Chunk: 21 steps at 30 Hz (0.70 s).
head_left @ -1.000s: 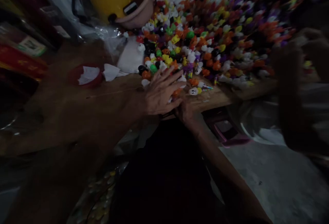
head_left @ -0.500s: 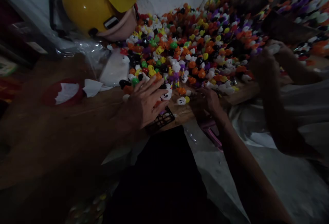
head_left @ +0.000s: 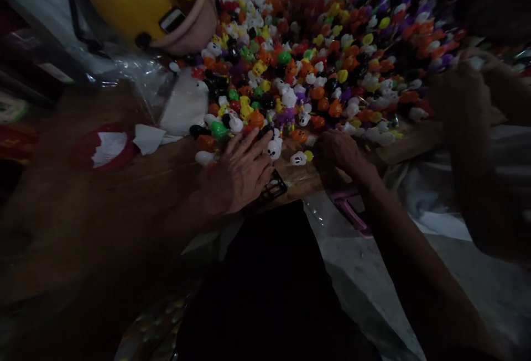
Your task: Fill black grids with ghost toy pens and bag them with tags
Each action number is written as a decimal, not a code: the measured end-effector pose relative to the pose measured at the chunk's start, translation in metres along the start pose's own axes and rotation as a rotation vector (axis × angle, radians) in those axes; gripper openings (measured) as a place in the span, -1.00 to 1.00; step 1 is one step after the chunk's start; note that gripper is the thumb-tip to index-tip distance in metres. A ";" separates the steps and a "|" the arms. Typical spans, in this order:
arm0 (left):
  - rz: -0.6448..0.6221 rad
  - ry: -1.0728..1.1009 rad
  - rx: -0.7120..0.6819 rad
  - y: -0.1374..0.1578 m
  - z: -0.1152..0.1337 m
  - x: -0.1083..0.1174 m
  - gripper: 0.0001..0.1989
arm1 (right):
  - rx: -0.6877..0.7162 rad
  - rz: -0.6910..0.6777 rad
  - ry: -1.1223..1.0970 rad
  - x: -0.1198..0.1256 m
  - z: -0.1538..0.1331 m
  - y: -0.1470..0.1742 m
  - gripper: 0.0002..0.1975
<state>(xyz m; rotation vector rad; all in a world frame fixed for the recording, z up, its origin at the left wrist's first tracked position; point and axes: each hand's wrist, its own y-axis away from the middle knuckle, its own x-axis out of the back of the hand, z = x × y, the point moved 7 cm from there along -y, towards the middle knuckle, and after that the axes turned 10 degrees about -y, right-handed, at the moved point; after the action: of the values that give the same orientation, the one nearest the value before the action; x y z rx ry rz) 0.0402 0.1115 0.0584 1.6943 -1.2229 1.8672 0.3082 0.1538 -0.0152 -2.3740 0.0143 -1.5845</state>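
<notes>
My left hand (head_left: pixel 244 176) lies palm down with its fingers stretched out, over a black grid tray (head_left: pixel 279 185) at the table's front edge. Its fingers cover most of the tray and whatever is under them. Beside the fingertips sits a small white toy head (head_left: pixel 274 148) with a black face. My right hand (head_left: pixel 342 152) is closed at the near edge of the toy pile, fingertips pressed together; whatever they hold is too dark to make out. Between the hands lies another white toy head (head_left: pixel 297 158) with a black face, touching a yellow piece.
A large heap of small coloured toys (head_left: pixel 317 93) covers the back of the wooden table (head_left: pixel 166 178). Left of it are a yellow helmet-like object (head_left: pixel 124 1), clear plastic bags (head_left: pixel 185 104) and a red dish (head_left: pixel 120 157) with paper. At right, a co-worker's hands (head_left: pixel 468 87) are close together.
The view has shifted, so the heap sits higher and the co-worker's hands farther right. My right hand's fingers look more curled in. My left hand stays flat over the tray.
</notes>
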 end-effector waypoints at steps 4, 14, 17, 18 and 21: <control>-0.040 0.047 0.015 -0.003 -0.001 0.002 -0.67 | -0.090 0.152 -0.074 0.029 -0.026 0.022 -0.80; 0.094 0.104 0.102 -0.010 -0.021 0.038 -0.68 | -0.193 0.248 -0.572 -0.024 -0.111 0.079 -0.71; 0.060 0.068 0.075 -0.006 -0.013 0.032 -0.70 | -0.169 0.273 -0.642 -0.039 -0.124 0.068 -0.74; 0.045 0.065 0.059 -0.005 -0.010 0.029 -0.70 | -0.171 0.298 -0.682 -0.043 -0.124 0.065 -0.74; 0.014 0.084 0.055 0.001 -0.008 0.022 -0.69 | -0.221 0.375 -0.824 -0.055 -0.120 0.059 -0.70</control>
<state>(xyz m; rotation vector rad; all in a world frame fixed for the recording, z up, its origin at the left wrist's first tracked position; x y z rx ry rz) 0.0296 0.1109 0.0788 1.6212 -1.1639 1.9757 0.1869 0.0787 -0.0363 -2.7949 0.4470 -0.3969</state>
